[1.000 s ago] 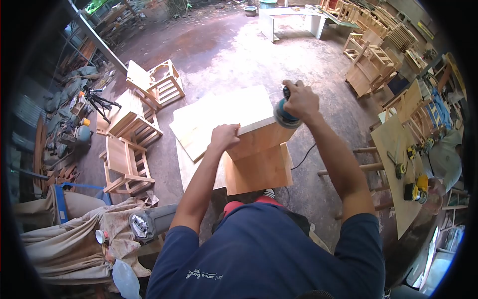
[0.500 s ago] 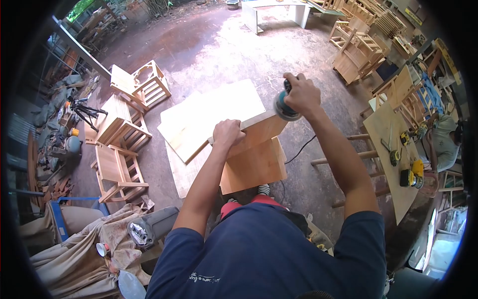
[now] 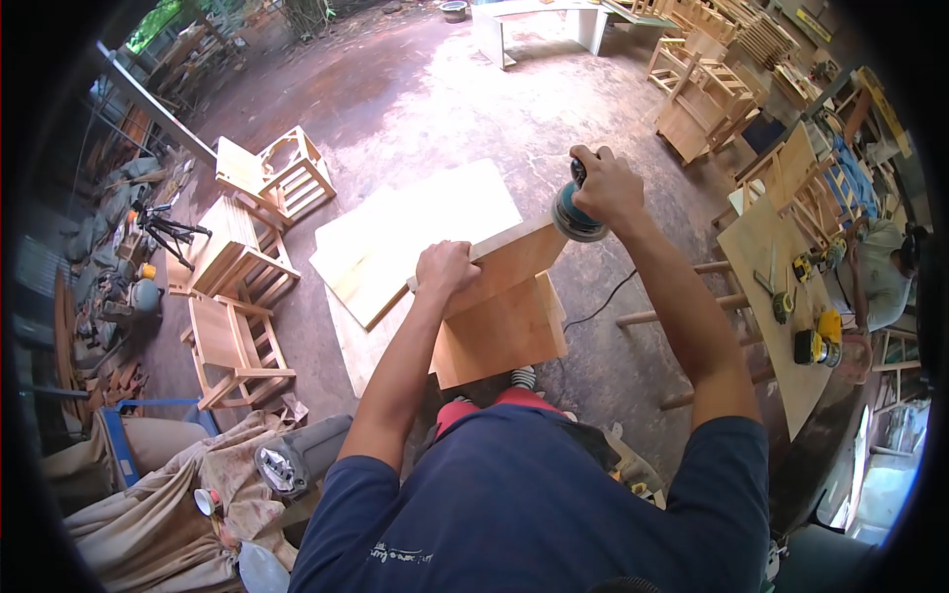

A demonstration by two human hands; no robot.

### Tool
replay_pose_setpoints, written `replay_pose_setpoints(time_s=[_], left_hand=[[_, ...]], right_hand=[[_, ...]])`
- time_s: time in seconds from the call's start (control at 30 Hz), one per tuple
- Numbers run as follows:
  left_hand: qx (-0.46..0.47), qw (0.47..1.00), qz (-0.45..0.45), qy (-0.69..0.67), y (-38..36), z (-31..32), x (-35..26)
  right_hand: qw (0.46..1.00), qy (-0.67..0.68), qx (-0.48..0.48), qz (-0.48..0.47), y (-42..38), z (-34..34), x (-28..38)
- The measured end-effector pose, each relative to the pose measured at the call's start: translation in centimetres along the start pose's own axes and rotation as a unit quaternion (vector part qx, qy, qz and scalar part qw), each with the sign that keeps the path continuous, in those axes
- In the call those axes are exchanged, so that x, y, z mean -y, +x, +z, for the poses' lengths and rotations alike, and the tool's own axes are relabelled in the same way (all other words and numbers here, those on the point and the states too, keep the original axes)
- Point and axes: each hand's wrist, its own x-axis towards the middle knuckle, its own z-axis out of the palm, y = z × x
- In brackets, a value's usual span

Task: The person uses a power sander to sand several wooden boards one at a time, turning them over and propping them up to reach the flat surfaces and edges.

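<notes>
While the wooden board [image 3: 514, 265] is held with its narrow edge upward by the left hand [image 3: 448, 267], the teal sander [image 3: 573, 210] is grasped in the right hand [image 3: 610, 188] at the opposite end. By the right fingers, the sander's dark top is wrapped, so that its body lies beneath and to the left of them, with the round pad set at the board's right end; whether the two are actually touching cannot be told. By the left fingers, the board's upper edge is clasped near its left corner, the board lying just beneath them. Behind it, pale boards [image 3: 395, 237] are spread flat, their far corner brightly lit, and below it a wooden panel [image 3: 499, 336] is seen, its near edge turned toward the person's feet. A power cord [image 3: 610, 300] is trailed across the floor [image 3: 623, 366] to the right. Farther right, a yellow drill [image 3: 819, 342] and a tape measure [image 3: 783, 305] are borne by a table [image 3: 794, 390], the drill being nearer its right edge, beside which a co-worker [image 3: 883, 269] is seen.
</notes>
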Motion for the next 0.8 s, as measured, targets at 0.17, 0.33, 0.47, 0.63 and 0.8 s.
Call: replay_pose_setpoints(time_s=[0.17,0.33,0.47,0.63,0.8], left_hand=[[0.009,1.0,-0.006,-0.004,-0.2,-0.3,-0.4],[-0.001,1.0,-0.008,-0.003,-0.2,-0.6,-0.6],[0.001,1.0,-0.006,-0.01,-0.1,-0.4,-0.2],[0.002,1.0,-0.007,-0.013,0.1,-0.4,-0.2],[-0.001,1.0,-0.009,-0.015,-0.1,-0.4,-0.3]], right_hand=[[0.999,-0.01,-0.013,0.033,1.5,0.3,-1.9],[0.999,-0.01,-0.019,0.027,1.4,0.3,-0.7],[1.0,0.008,0.002,-0.027,0.1,0.2,1.9],[1.0,0.002,0.012,-0.018,0.1,-0.3,0.5],[0.999,-0.006,0.021,0.028,0.4,-1.0,-0.3]])
